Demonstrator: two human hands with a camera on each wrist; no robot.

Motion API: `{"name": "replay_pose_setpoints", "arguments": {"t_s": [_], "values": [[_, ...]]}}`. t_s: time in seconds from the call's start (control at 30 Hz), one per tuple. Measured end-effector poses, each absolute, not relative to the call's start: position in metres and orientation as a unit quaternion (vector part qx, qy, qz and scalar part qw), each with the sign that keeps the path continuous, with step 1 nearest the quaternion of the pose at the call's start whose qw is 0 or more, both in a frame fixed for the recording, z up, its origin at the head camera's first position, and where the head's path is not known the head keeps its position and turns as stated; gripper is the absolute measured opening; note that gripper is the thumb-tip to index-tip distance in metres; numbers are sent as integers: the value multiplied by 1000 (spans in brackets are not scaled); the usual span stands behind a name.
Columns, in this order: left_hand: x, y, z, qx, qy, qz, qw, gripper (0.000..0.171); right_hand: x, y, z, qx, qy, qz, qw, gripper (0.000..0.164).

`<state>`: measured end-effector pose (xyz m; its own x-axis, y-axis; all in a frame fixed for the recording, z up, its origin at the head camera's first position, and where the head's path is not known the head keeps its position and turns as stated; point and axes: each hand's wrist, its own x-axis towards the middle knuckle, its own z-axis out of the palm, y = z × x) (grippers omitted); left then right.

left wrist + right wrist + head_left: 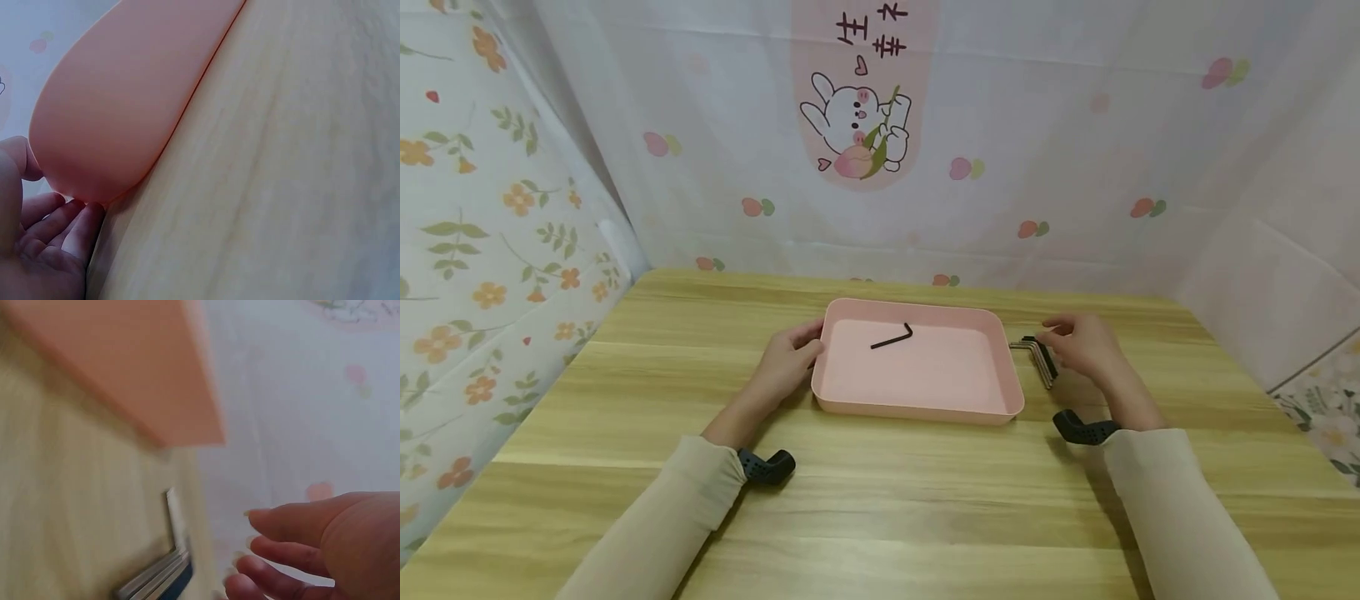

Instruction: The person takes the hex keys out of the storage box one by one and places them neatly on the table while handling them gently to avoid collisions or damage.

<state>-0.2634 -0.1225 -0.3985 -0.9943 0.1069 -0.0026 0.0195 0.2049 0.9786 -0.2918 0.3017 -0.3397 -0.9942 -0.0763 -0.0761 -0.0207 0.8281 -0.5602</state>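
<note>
A shallow pink tray (917, 367) stands on the table. Inside, toward its back, lies a black hex key (892, 339). My left hand (790, 358) holds the tray's left side; the left wrist view shows the thumb at the rim and the other fingertips (94, 209) against the outer wall. Just right of the tray, several hex keys (1041, 362), silver and black, lie bunched on the table. Close beside them hovers my right hand (1082, 343), its fingers loosely bent with nothing between them. In the right wrist view the keys (159, 575) lie below and left of the fingertips.
The wooden table (880, 500) extends around the tray. A white printed curtain (1037, 125) hangs along its back edge, and a flowered cloth (497, 250) hangs at the left. Both wrists wear dark camera mounts (767, 468).
</note>
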Motion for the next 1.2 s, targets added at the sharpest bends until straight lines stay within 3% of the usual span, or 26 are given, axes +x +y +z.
{"name": "replay_pose_setpoints", "arguments": {"t_s": [0.3, 0.53, 1.07, 1.2], "values": [[-261, -122, -401, 36, 770, 637, 32, 54, -298, 276, -313, -50, 933, -349, 66, 56], [-263, -122, -400, 44, 774, 631, 26, 54, -308, 240, -303, -62, 926, -366, 76, 44], [-265, -122, -400, 45, 774, 631, 33, 53, -329, 171, -325, -88, 916, -377, 105, 30], [-266, -122, -402, 43, 774, 631, 32, 53, -330, 160, -330, -85, 922, -355, 126, 34]]}}
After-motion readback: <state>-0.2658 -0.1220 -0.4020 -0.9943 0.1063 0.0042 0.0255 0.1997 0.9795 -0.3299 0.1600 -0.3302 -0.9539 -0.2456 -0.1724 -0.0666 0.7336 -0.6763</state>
